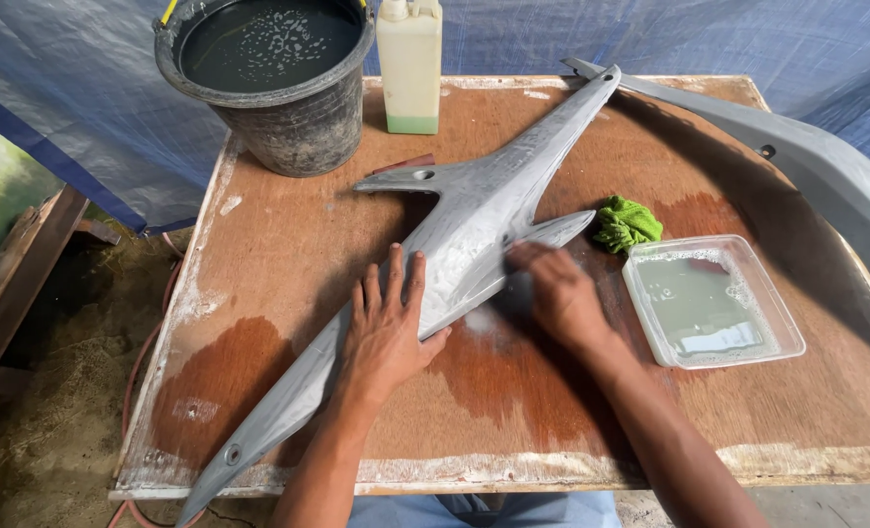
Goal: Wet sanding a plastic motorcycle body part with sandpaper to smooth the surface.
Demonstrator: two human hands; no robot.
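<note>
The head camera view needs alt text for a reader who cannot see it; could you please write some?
Two bare hands, left hand flat and right hand blurred, rest on a long grey pointed plastic panel lying on a wet brown plywood table. Nearby sit a black bucket of water, a green cloth and a clear square tray.

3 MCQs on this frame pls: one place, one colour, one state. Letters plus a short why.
1. Where is the bucket?
A far left corner of the table
B near right corner
C on the ground

2. Colour of the cloth?
A red
B green
C white

3. How is the left hand?
A clenched in a fist
B lifted off
C flat on the grey panel

Key: 1 A, it stands by the jug at the far edge. 2 B, bright green beside the tray. 3 C, fingers spread on the panel.
</note>
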